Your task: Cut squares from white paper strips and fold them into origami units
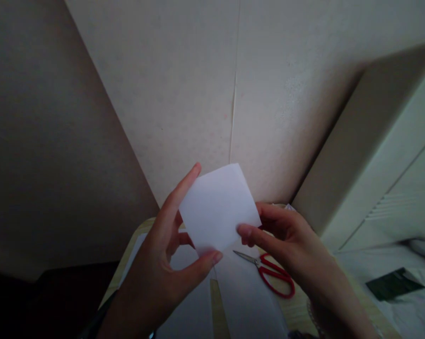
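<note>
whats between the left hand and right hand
In the head view, a white paper piece, held by both left hand and right hand; red-handled scissors lie lower down.

Dim light covers a pale seamed wall [184,103], whitish cabinet [371,146] and wood-toned table [218,308].

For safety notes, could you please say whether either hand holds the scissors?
No, the scissors lie below while the left hand and right hand hold paper.

The left hand [159,263] has a dark sleeve [100,314], the right hand [288,235] 1 pale, beaded-looking bracelet [312,314].
</note>
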### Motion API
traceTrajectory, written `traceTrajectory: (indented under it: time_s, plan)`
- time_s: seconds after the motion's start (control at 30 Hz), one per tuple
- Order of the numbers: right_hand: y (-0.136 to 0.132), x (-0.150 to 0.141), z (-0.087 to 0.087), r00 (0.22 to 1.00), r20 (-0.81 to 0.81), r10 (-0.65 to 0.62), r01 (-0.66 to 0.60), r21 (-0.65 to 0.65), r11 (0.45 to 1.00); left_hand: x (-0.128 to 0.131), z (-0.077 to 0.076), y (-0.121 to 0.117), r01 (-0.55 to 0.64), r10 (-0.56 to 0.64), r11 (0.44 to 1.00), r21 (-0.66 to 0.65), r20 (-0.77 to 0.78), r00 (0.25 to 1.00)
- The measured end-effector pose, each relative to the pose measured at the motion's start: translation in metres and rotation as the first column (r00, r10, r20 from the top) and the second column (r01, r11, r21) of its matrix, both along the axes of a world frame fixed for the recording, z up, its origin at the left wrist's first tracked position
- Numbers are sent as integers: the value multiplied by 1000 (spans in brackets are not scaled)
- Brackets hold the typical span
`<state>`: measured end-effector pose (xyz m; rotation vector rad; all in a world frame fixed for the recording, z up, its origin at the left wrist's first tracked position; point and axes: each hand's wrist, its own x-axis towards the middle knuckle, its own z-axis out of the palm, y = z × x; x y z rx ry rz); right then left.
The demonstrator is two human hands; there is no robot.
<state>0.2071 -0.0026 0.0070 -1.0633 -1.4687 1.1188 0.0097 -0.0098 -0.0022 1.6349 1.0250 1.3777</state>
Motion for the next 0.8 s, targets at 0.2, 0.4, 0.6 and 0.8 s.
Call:
traceTrajectory:
  time_s: [0.2,0.4,0.6,0.8]
  plan:
    - [-1,-5,-3,992,117,40,-42,14,999,3,4,1,-61,59,997,38,46,997]
    - [-3,-5,-2,977,208,45,-63,80,995,6,10,-2,-162,159,987,18,94,983]
    - [4,29,-34,782,618,-84,21,110,994,4,12,-3,-206,205,979,-11,148,967]
    - [-1,73,-110,580,803,-134,110,85,990,-6,11,-1,-183,176,982,38,141,974]
